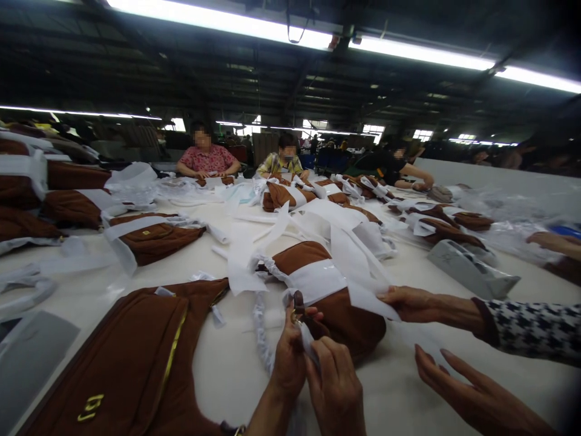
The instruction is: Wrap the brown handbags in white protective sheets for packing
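Observation:
Just in front of me, my left hand [290, 351] is closed on the dark brown strap end [298, 301] of a bag, with some gold-coloured metal showing. My right hand [334, 383] pinches a strip of white wrapping [308, 340] against that strap end. The brown bag [358, 318] lies behind my hands with a white paper band [318, 280] around its middle. A white-wrapped strap [261, 327] curves down at its left side. To my left lies a larger brown bag [136, 345] with a yellow zip and gold letters.
At right, a co-worker's hand [415, 303] holds white paper strips [354, 248]; another hand [472, 387] reaches in open below. A grey box [469, 269] stands beyond them. Wrapped brown bags [158, 236] lie left and further back. Several people sit across the table.

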Motion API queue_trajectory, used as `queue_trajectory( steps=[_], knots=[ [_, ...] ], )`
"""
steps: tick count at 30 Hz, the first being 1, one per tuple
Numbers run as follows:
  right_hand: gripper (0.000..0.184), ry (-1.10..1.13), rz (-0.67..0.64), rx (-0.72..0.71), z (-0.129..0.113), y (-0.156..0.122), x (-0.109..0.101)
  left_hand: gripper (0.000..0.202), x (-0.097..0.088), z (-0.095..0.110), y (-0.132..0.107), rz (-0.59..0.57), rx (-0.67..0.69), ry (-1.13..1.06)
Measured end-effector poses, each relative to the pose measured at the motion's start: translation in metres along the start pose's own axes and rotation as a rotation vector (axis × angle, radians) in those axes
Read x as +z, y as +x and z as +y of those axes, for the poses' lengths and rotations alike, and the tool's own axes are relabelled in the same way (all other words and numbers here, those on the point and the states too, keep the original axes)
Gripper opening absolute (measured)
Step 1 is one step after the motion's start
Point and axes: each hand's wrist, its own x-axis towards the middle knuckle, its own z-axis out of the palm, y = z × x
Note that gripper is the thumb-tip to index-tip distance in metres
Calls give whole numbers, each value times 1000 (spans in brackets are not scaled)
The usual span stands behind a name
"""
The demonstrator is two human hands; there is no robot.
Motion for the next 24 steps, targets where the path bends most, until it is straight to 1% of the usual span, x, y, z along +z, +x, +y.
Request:
queue_trajectory(
  steps=[5, 7, 10, 14, 17, 19, 21, 24],
  knots=[
    [31, 36, 10, 12, -2, -1, -1, 61, 4, 1, 0, -2, -29, -104],
    [32, 48, 16, 30, -3, -3, 1, 60, 5, 2, 0, 9, -33, -114],
    [31, 76, 25, 82, -1, -2, 2, 57, 4, 3, 1, 22, -15, -52],
    [23, 168, -4, 174, 9, 6, 2, 47, 2, 5, 1, -16, 21, 46],
    [17, 210, -28, 209, 17, 10, 1, 52, 2, 6, 1, -26, 13, 98],
    [15, 230, -39, 242, 20, 10, 1, 53, 2, 6, 0, -16, -13, 113],
    [15, 264, -58, 290, 23, 7, 2, 48, 2, 4, -2, 5, -34, 121],
    [16, 306, -79, 359, 27, 1, 5, 40, 2, -2, -7, 43, -26, 134]
  ],
)
